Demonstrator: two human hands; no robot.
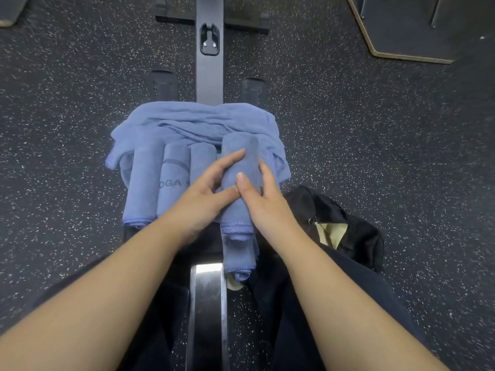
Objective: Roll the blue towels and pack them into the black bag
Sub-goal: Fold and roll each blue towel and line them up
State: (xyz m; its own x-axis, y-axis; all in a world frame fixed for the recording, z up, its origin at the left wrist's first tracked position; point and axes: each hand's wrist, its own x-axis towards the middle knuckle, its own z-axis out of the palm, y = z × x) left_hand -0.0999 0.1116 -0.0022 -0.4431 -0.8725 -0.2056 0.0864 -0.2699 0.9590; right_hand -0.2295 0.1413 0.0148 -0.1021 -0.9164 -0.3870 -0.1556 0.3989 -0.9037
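Note:
A partly rolled blue towel (237, 156) lies lengthwise in front of me, its loose end (238, 258) hanging toward me. My left hand (203, 194) presses on its left side with fingers spread. My right hand (263, 199) grips its right side, thumb on top. Three rolled blue towels (160, 180) lie side by side to the left, one printed with grey letters. An unrolled, crumpled blue towel (198, 119) is heaped behind them. The black bag (356, 234) sits at the right on the floor, open, with a tan lining showing.
The towels rest on a rowing machine seat over a grey rail (209, 76), with a shiny rail section (207, 303) near me. Speckled dark rubber floor (375, 129) lies all around. A dark platform with a tan edge (401, 36) is at the far right.

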